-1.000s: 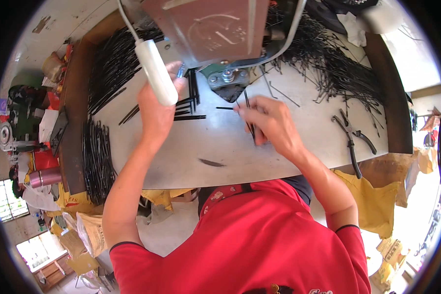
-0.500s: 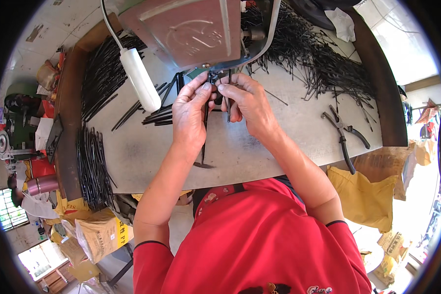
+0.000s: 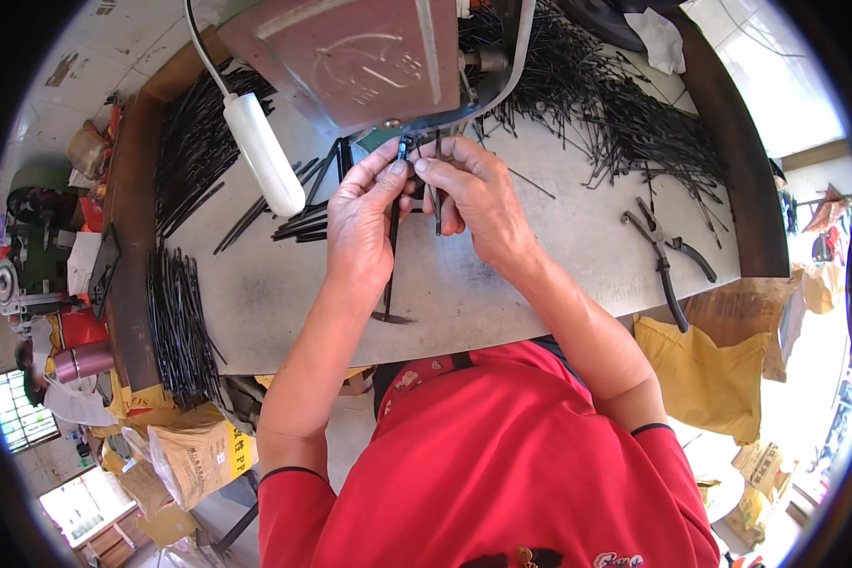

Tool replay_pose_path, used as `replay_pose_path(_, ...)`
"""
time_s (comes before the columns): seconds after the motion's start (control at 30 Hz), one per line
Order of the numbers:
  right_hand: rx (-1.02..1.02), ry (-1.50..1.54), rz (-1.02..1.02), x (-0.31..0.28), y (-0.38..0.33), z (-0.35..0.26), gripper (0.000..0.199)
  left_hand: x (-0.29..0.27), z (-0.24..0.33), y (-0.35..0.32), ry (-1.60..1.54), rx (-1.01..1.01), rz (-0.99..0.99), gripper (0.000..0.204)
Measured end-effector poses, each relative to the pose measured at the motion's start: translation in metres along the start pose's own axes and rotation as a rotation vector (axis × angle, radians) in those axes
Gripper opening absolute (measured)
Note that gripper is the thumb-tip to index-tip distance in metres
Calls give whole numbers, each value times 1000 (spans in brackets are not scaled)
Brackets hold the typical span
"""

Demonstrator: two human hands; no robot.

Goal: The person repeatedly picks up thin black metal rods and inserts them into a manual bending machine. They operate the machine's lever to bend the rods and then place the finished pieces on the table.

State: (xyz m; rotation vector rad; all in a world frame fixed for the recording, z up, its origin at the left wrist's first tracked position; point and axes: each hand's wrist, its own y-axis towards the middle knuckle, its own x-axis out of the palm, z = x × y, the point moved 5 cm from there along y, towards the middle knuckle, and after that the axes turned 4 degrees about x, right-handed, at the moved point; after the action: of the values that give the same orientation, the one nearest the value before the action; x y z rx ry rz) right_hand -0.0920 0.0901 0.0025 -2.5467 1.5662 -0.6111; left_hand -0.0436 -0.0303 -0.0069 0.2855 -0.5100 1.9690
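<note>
The left hand [image 3: 364, 222] and the right hand [image 3: 473, 194] are pressed close together just under the front of the brown metal press [image 3: 360, 57], fingertips nearly touching. The left hand pinches the top of a thin black rod [image 3: 389, 251] between thumb and forefinger; the rod hangs down toward the person and ends in a short bent foot over the bench [image 3: 502, 284]. The right hand's fingers are curled around another black rod [image 3: 437, 204], held upright just beside the first; how tight that hold is cannot be told. Both rod tips sit right at the small opening in the press, so the main risk, as I judge it, is fingertips lying too near the working part if the white lever handle [image 3: 263, 151] to the left is pulled. A rod fed in slightly tilted could also jam or bend wrongly. Short bundles of black rods [image 3: 308, 222] lie left of the hands, a larger heap of rods [image 3: 615, 114] spreads at the far right, more rods [image 3: 175, 322] rest along the left edge, and pliers [image 3: 667, 260] lie well apart to the right.
</note>
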Motion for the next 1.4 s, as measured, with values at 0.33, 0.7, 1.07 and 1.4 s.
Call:
replay_pose_path(0.33,-100,-137,60,3,0,3,16,2,-12,-1,-72,55,29,36)
replay_pose_path(0.7,-104,-53,77,6,-2,4,19,5,-6,-1,-149,16,-8,38)
replay_pose_path(1.07,-88,-7,58,6,-2,5,18,5,-7,-1,-119,58,9,37)
replay_pose_path(1.4,-103,-9,68,5,0,7,17,6,-7,-4,-70,71,27,36)
